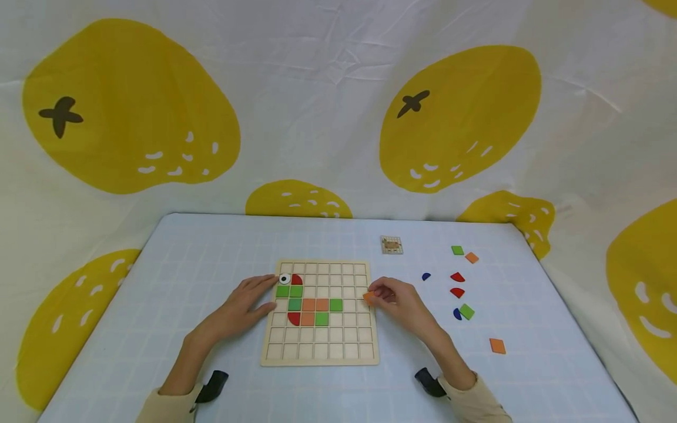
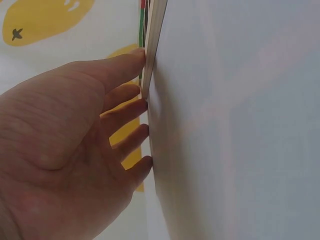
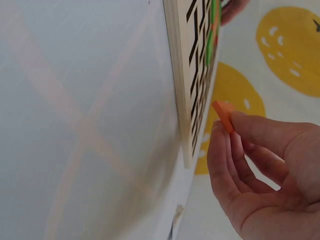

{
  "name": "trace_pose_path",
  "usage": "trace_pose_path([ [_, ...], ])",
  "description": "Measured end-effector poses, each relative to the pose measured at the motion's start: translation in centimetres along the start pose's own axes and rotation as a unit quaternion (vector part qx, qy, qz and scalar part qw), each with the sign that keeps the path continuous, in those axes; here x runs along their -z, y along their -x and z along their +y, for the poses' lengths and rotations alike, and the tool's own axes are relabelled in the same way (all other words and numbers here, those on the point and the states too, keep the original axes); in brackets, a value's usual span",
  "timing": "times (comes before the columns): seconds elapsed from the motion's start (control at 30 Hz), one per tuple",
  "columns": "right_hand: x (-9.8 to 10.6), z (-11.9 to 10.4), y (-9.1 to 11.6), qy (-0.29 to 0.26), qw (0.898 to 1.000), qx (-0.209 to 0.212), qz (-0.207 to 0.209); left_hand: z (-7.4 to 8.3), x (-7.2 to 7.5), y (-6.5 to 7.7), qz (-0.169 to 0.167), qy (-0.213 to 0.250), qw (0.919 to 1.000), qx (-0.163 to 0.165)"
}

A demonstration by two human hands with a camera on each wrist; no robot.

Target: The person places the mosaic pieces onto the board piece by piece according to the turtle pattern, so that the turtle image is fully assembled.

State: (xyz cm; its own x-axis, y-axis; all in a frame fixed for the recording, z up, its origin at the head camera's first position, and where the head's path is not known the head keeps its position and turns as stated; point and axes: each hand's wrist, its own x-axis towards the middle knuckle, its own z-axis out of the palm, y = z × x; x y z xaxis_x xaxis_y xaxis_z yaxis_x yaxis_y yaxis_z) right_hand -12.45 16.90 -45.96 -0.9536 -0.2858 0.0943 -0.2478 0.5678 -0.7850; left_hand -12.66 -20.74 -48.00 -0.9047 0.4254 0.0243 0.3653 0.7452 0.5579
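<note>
A square wooden grid board (image 1: 317, 355) lies on the table, with green, orange and red tiles and a round white eye piece (image 1: 284, 279) set in its upper left cells. My left hand (image 1: 239, 311) rests at the board's left edge, thumb and fingertips against the rim, fingers fairly straight. In the right wrist view, an orange tile (image 3: 224, 115) is pinched between the thumb and fingers of my right hand (image 3: 272, 165). The head view has that hand over the board's right edge, the tile overlapping the rightmost column.
Loose tiles lie to the right: a green tile (image 1: 457, 250), an orange tile (image 1: 472, 257), red quarter pieces (image 1: 457, 292), blue half rounds (image 1: 426, 276) and another orange tile (image 1: 497, 346). A small pattern card (image 1: 391, 245) lies behind the board. A lemon-print cloth (image 1: 328, 117) hangs behind the table.
</note>
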Motion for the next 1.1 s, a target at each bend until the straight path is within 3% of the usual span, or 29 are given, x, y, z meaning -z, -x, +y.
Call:
trace_pose_path([
  [0.63, -4.3, -2.5, -0.8, -0.049, 0.995, 0.043, -0.078, 0.1, 0.0, 0.0, 0.000, 0.007, 1.0000, 0.005],
  [1.1, -4.7, -2.8, -0.4, -0.022, 0.993, 0.027, -0.111, 0.0, 0.0, -0.1, -0.001, 0.002, 1.0000, -0.002],
])
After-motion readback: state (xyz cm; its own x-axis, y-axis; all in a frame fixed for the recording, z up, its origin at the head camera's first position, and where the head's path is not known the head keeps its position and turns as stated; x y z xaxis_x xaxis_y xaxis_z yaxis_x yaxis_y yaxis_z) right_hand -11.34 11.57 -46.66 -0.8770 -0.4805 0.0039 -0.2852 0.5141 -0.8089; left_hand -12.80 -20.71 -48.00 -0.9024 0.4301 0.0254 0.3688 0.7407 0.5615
